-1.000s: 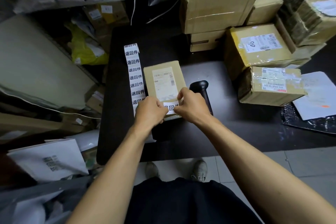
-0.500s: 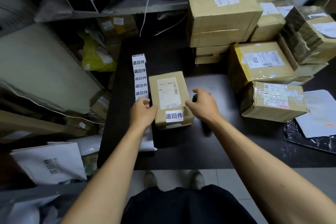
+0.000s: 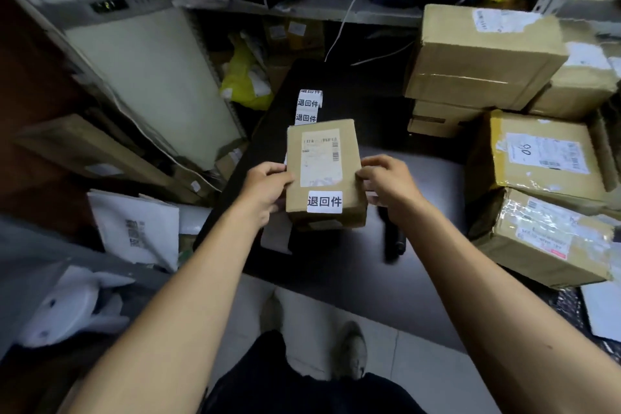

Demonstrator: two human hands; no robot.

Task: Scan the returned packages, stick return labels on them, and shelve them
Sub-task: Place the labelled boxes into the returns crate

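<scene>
A small brown cardboard package (image 3: 349, 175) is lifted above the black table (image 3: 433, 178). It bears a shipping label and a white return label (image 3: 324, 202) near its front edge. My left hand (image 3: 267, 186) grips its left side. On the other side, my right hand (image 3: 389, 183) grips its right edge. A strip of return labels (image 3: 308, 107) lies on the table behind the package. The black barcode scanner (image 3: 395, 239) lies on the table under my right wrist, partly hidden.
Stacked cardboard boxes (image 3: 487, 57) and taped packages (image 3: 544, 235) fill the table's right side. Metal shelving (image 3: 302, 10) with bags stands behind. White mailers (image 3: 141, 228), a yellow bag (image 3: 245, 81) and flat cartons lie on the floor at left.
The return label went from my fingers onto the package. Both hands then moved to its sides and lifted it off the table.
</scene>
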